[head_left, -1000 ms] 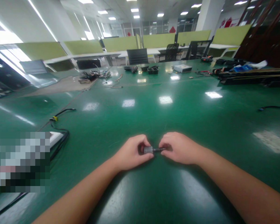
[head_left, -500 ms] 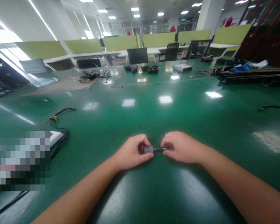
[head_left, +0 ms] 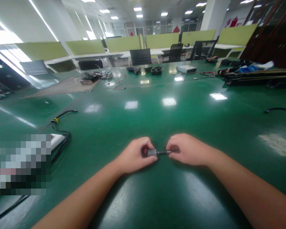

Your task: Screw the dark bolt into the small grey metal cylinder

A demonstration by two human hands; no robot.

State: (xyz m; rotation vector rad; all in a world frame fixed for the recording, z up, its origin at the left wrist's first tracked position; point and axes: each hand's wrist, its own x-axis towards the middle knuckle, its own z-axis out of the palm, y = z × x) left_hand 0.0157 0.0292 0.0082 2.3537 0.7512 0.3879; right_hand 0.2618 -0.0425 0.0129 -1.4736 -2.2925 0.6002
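Low over the green table, my left hand [head_left: 136, 156] is closed around a small grey cylinder with a thin dark shaft [head_left: 152, 152]. The thumb and fingers grip its grey body, and its left end is partly hidden inside my curled fingers. The shaft points right, roughly level. At its far end my right hand [head_left: 187, 150] pinches the tip between thumb and fingertips. What exactly the thing is, the blur does not show.
On the green table [head_left: 143, 121], a pixelated object and black cables [head_left: 65, 140] lie at left. A short black cable [head_left: 280, 109] is at right. Along the far side sit a metal box [head_left: 186, 69], tangled wires [head_left: 97, 75] and long black bars [head_left: 259, 78].
My right hand has slid slightly right along the shaft, so a bit more of it shows between the hands. My left hand stays in place.
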